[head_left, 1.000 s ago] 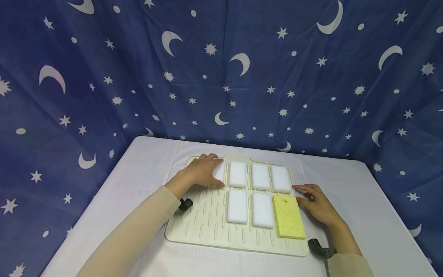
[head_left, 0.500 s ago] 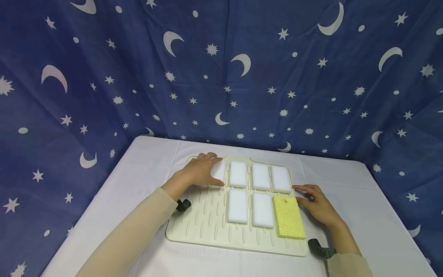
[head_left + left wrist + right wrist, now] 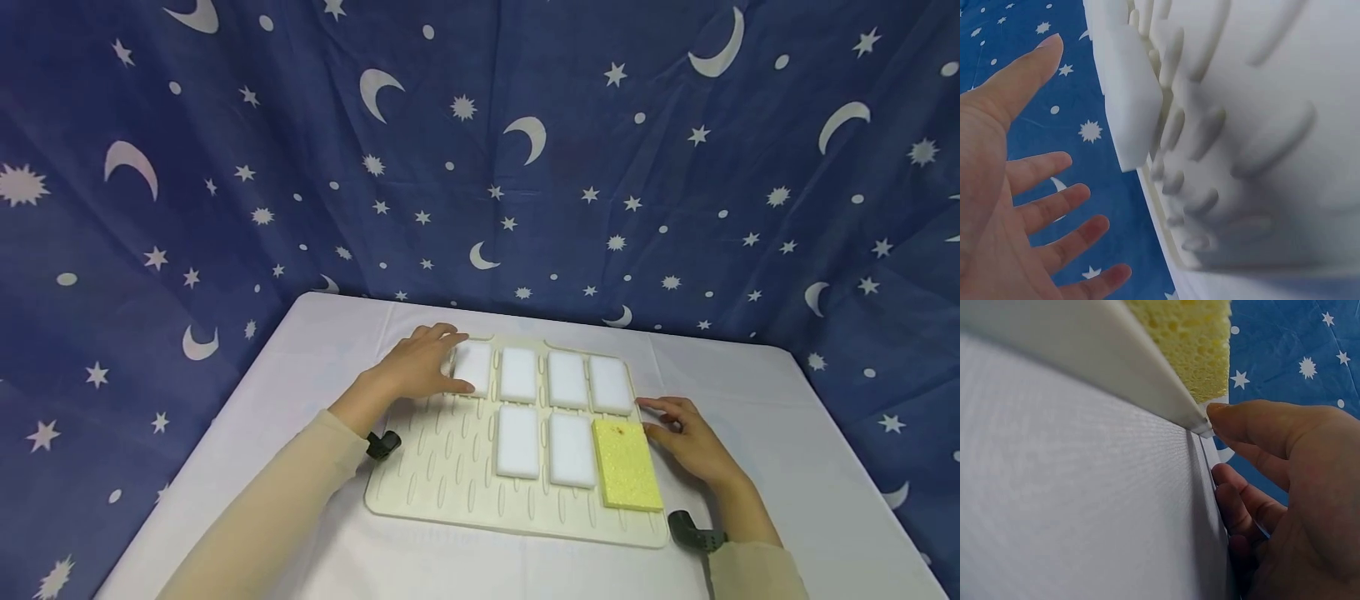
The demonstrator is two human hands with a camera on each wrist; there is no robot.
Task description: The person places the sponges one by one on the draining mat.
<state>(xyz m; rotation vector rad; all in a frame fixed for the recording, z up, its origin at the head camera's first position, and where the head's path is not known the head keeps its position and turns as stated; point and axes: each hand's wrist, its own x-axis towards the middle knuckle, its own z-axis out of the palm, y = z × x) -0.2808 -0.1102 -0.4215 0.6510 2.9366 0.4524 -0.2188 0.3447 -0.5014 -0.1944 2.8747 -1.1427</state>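
On a cream ridged mat [image 3: 442, 483] lie several white foam blocks in two rows, and a yellow sponge [image 3: 627, 464] at the right end of the near row. My left hand [image 3: 416, 365] is over the mat's far left, beside the leftmost white block [image 3: 474, 368]. In the left wrist view its fingers are spread and extended, apart from the white block [image 3: 1130, 94]. At the mat's right edge, my right hand [image 3: 690, 440] touches the rim with thumb and index fingertip near the yellow sponge [image 3: 1194, 344]; its other fingers curl loosely against the tablecloth.
Under the mat is a table with a white cloth [image 3: 420, 567]. A blue curtain [image 3: 480, 167] with moons and stars hangs behind and beside it. Dark wrist cameras sit on both wrists, the right one [image 3: 693, 533] beside the mat's near right corner.
My left hand has drawn back to the left from the leftmost white block, uncovering more of it. The right hand stays at the mat's edge. The head view has shifted slightly.
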